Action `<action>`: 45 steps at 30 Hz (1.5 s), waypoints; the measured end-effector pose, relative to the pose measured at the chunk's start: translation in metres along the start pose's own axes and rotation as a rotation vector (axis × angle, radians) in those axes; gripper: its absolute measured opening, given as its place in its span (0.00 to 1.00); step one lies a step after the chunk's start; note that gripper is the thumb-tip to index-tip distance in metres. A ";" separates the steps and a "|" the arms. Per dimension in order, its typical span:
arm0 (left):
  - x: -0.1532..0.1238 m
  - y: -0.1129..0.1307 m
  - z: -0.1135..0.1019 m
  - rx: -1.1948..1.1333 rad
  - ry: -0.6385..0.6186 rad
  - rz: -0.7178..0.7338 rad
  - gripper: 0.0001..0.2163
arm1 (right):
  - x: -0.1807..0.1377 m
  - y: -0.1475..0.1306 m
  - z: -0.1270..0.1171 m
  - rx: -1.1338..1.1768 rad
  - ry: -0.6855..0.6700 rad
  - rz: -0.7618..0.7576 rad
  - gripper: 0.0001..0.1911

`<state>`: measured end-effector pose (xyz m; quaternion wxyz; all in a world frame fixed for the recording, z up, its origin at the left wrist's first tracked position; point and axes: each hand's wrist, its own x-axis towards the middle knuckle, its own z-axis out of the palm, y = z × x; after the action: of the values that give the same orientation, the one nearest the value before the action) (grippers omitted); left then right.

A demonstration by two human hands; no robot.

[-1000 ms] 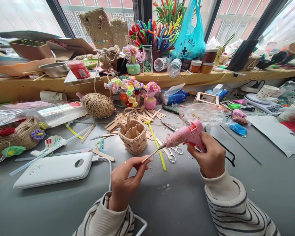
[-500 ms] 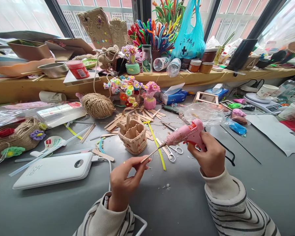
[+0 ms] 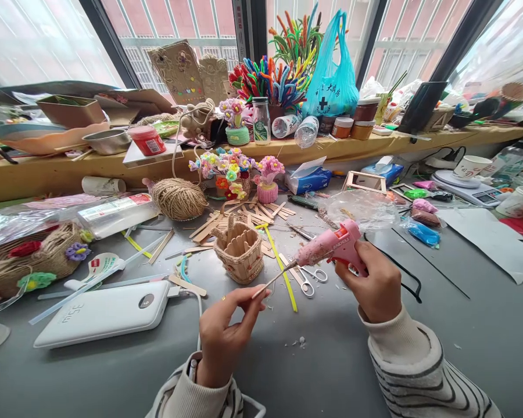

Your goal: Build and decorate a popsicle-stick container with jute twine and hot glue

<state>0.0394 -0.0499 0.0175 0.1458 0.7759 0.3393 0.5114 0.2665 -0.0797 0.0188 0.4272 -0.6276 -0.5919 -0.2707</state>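
The left hand [image 3: 224,335] is pinching a stick [image 3: 272,282] above the surface [image 3: 326,371] near the basket [image 3: 243,268], while the right hand [image 3: 380,284] is curling its fingers round the glue gun [image 3: 322,247], nozzle at the stick's far end, apparently applying glue, next calling for steady aim.

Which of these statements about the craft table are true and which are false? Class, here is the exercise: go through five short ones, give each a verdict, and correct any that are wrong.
1. The right hand grips a pink glue gun. True.
2. The left hand is empty. False: it pinches a thin stick.
3. The small basket stands upright on the table. True.
4. The scissors are inside the basket. False: they lie on the table, right of it in the picture.
5. A cable is plugged into the white power bank. True.
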 end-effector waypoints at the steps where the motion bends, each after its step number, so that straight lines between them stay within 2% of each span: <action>1: 0.000 0.000 0.000 -0.002 -0.001 -0.001 0.04 | 0.000 0.000 0.000 -0.001 0.004 -0.004 0.05; 8: -0.002 0.000 0.001 -0.020 0.006 -0.029 0.05 | 0.003 0.001 0.001 -0.011 0.019 -0.025 0.03; 17: -0.006 0.001 0.005 -0.057 0.075 -0.151 0.03 | 0.002 0.002 0.001 -0.010 0.008 -0.014 0.02; 35: -0.007 0.000 0.005 -0.060 0.094 -0.122 0.05 | 0.002 0.005 -0.001 -0.046 0.031 -0.021 0.06; 45: -0.006 0.004 0.005 -0.069 0.095 -0.169 0.04 | 0.001 0.005 -0.001 -0.050 0.031 -0.023 0.06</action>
<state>0.0436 -0.0560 0.0134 0.1988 0.7138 0.3923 0.5451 0.2722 -0.0795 0.0193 0.4173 -0.6269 -0.5856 -0.2998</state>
